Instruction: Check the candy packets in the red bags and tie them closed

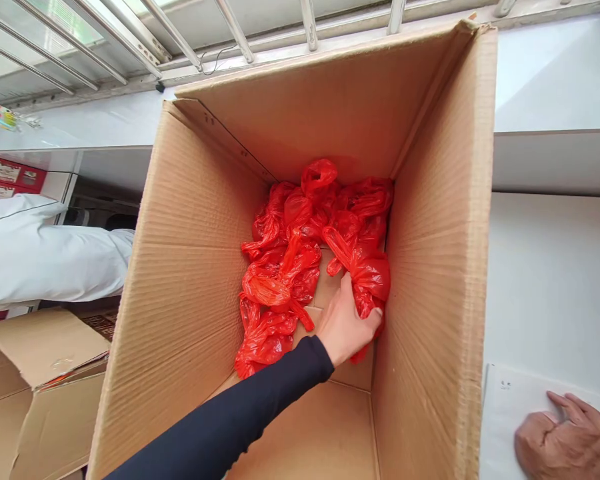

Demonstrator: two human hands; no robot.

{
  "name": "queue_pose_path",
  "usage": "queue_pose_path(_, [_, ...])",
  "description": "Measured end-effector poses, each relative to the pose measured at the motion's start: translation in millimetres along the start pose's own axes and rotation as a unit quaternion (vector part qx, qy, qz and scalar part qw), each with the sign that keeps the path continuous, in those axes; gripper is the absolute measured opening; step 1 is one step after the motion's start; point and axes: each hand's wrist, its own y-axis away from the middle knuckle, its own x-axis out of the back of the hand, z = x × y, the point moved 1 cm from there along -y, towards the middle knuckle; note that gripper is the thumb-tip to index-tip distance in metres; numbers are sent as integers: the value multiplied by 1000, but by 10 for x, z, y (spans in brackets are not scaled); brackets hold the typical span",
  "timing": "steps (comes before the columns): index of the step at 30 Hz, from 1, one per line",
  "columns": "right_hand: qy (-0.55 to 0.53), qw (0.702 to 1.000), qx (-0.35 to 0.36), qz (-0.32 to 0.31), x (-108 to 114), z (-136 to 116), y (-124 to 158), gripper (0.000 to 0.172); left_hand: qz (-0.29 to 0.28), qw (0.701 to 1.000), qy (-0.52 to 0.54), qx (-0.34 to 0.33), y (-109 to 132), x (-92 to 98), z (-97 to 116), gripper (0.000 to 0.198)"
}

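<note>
My left hand (347, 323), in a black sleeve, reaches into a deep cardboard box (433, 267). Its fingers and thumb close round a knotted red plastic bag (373, 277) against the box's right wall. What the bag contains cannot be made out. Several more tied red bags lie on the box floor: one bag (265, 343) near the left wall, another bag (280, 280) just beyond it, and a bunch of bags (320, 183) along the far wall. My right hand is out of view.
At the lower right, another person's hand (565, 433) rests on a white sheet (505, 417). A person in a white top (55, 257) stands at left, above an open cardboard carton (55, 400). Metal bars (235, 30) run behind the box above a pale ledge (555, 73).
</note>
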Motion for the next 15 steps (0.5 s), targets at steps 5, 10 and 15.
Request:
queue_pose_path(5, [53,997,22,54,46,-117,-52,40,193,928,-255,-193,241,649,-163,47])
queue_pose_path(10, [48,998,18,42,65,-143,-61,43,251,859,-438,-85,92,1073,-340,61])
queue_pose_path(15, [55,997,14,45,44,-149,-52,42,129,889,-429,-96,-86,975,-342,16])
